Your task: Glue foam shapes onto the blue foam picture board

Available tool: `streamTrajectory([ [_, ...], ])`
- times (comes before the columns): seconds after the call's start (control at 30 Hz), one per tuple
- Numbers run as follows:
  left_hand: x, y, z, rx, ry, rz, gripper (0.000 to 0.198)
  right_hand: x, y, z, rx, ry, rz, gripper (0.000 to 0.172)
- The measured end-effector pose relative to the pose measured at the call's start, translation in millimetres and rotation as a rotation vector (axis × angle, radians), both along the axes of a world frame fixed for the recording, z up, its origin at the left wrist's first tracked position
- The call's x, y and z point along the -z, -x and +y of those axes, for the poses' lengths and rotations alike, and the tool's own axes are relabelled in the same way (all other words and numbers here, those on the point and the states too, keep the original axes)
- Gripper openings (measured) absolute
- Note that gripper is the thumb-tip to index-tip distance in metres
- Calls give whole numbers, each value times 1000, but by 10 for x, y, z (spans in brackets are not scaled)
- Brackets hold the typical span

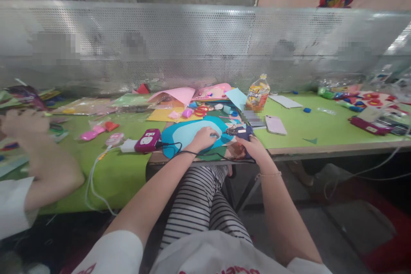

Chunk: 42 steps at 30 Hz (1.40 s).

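My right hand [255, 149] is closed round a dark blue glue gun [243, 131], its metal nozzle pointing left. A black cord [218, 154] runs from it toward a magenta power box [148, 140]. My left hand [205, 138] rests low over a light blue paper cutout [184, 132] with a darker blue border, its fingers bent together near the nozzle. Whatever may be between those fingertips is too small to make out. Beneath the cutout lies dark green paper, partly hidden by my hands.
Red scissors [201, 111], yellow paper [160, 114] and pink paper [175, 94] lie behind the cutout. A bottle of orange drink [257, 93] and a phone [275, 125] stand and lie to the right. Another person's arm [48, 158] rests at the left. A perforated metal panel [199, 47] closes the back.
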State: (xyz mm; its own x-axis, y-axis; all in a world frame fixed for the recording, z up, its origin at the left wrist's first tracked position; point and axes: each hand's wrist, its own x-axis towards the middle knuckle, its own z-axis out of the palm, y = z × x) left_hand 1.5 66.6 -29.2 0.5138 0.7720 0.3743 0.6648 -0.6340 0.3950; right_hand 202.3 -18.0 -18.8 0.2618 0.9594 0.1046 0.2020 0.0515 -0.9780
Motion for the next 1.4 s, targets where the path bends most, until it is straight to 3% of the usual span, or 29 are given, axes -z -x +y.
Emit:
streamTrajectory([
  [0.1, -15, -2, -13, -2, -8, 33, 30, 0, -5, -42, -23, 32, 38, 28],
  [0.33, -46, -36, -130, 50, -119, 138, 44, 72, 3, -102, 187, -182, 403, 27],
  [0.4, -48, -46, -175, 81, -79, 253, 50, 77, 6, -104, 180, -197, 421, 26],
  [0.57, -63, -47, -235, -14, -146, 296, 59, 78, 1, -94, 146, -180, 442, 27],
  [1.03, -65, -30, -245, -85, -67, 406, 61, 79, -13, -98, 138, -129, 401, 27],
  [1.13, -42, -28, -221, -113, -137, 391, 53, 100, -34, -87, 120, -119, 392, 28],
  [1.23, -22, -16, -206, -74, -162, 417, 50, 113, -42, -85, 83, -139, 438, 27],
  [1.4, -83, -7, -306, -22, -93, 479, 61, 146, -53, -84, 39, -147, 432, 25],
])
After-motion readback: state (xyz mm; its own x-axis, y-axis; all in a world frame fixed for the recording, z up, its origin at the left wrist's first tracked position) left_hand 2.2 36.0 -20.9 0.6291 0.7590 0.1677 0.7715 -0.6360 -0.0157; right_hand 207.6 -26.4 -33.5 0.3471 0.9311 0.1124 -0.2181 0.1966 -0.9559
